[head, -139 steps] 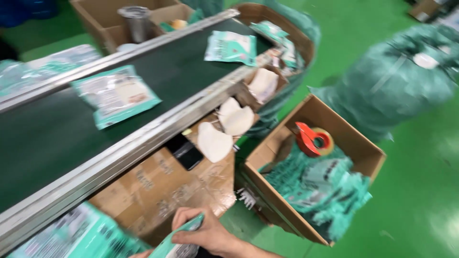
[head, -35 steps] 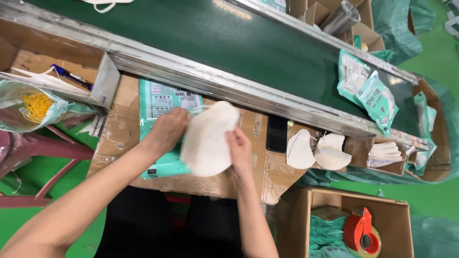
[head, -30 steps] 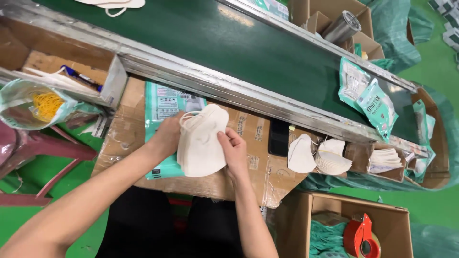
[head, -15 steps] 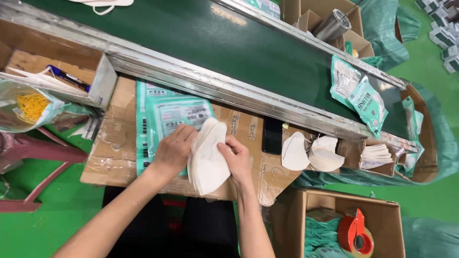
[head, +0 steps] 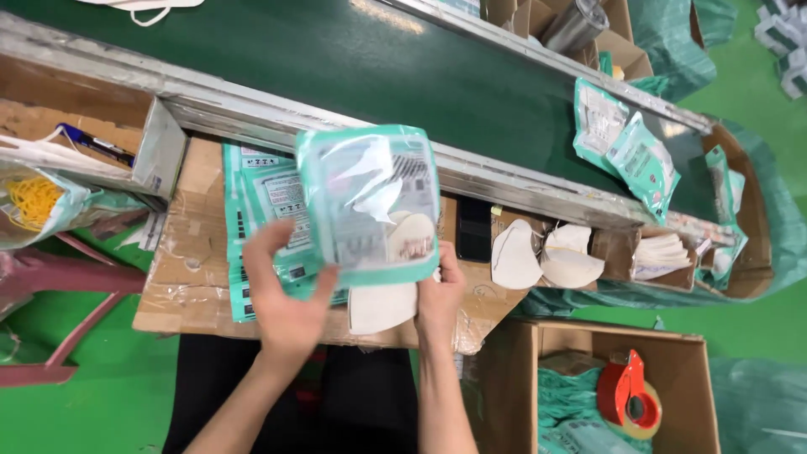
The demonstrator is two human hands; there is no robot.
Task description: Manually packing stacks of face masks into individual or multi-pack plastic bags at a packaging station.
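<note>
Raised since half a second ago, a teal-edged clear pouch [head: 370, 206] now covers the folded white mask [head: 382, 304].
Left hand [head: 286, 294] pinches the pouch's lower corner; right hand [head: 439, 290] grips mask and pouch; the mask is half inside the glossy film, its bottom still outside, above the cardboard worktop [head: 189, 269].

Both forearms reach up from the bottom edge of the view, close together and nearly parallel, wrists straight. The left hand [head: 286, 294] is raised with its back to the camera, fingers spread and curled forward in a grip, thumb out to the right. The right hand [head: 439, 290] sits just beside it, slightly lower, fingers bent in a pinch.
</note>
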